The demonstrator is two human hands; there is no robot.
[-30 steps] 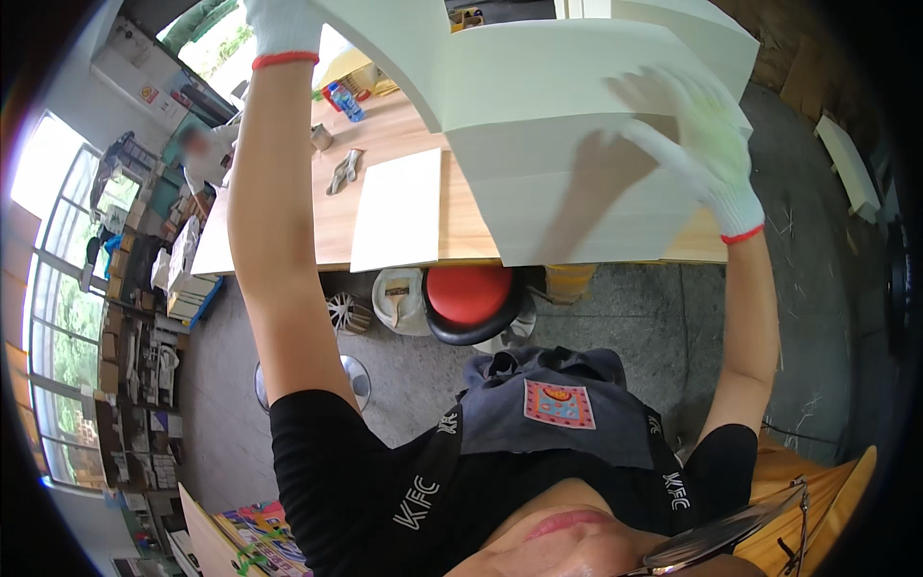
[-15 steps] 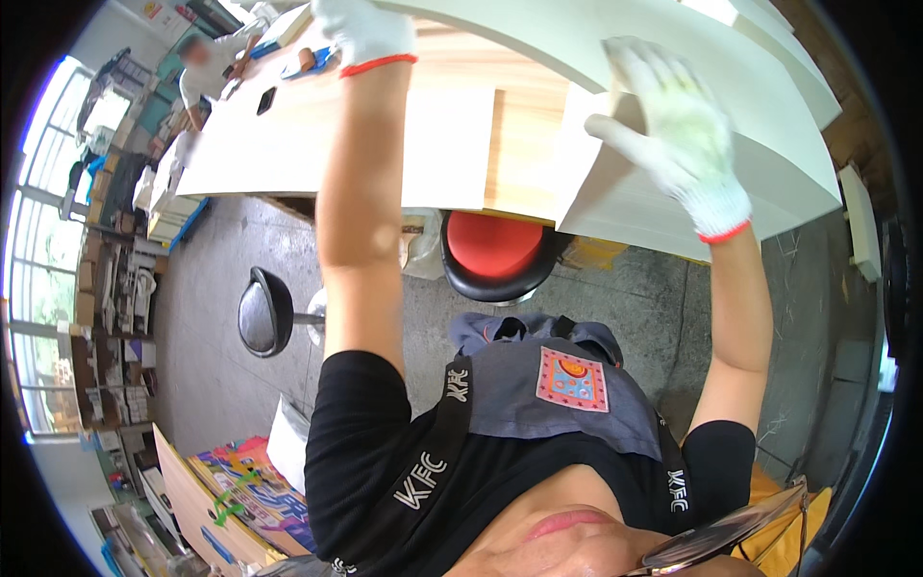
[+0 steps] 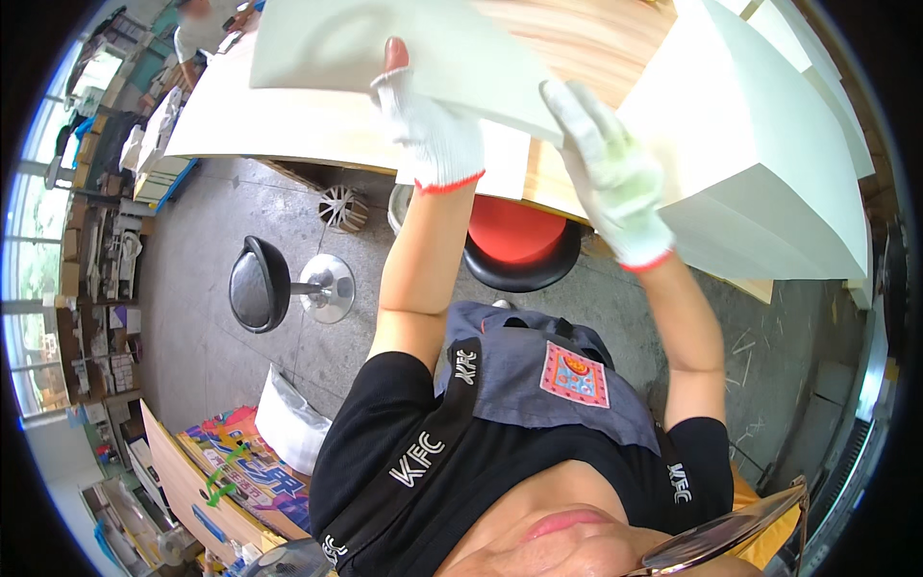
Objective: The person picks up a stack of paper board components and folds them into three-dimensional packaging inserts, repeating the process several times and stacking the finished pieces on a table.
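Observation:
A pale white panel [image 3: 327,48] lies slantwise over the table in front of me, its near edge toward my body. My left hand [image 3: 433,135], in a white knitted glove with a red cuff, grips that near edge. Its bare thumb rests on the upper face, and the other fingers are hidden. At the panel's right corner is my right hand [image 3: 611,173], gloved alike, with straight fingers close together against the edge. Its thumb is out of sight. Beneath the panel shows the wood-grain tabletop [image 3: 548,183].
Large white panels [image 3: 769,144] are stacked at the right. A red-topped stool [image 3: 519,231] stands under the table edge, and a black stool [image 3: 260,286] further left. A person [image 3: 197,34] is at the far left. Shelves with boxes [image 3: 106,298] line the left wall.
Both hands have come nearer my body, the left moving right and the right moving left. The white panel has come toward me and left with them. My view has shifted somewhat.

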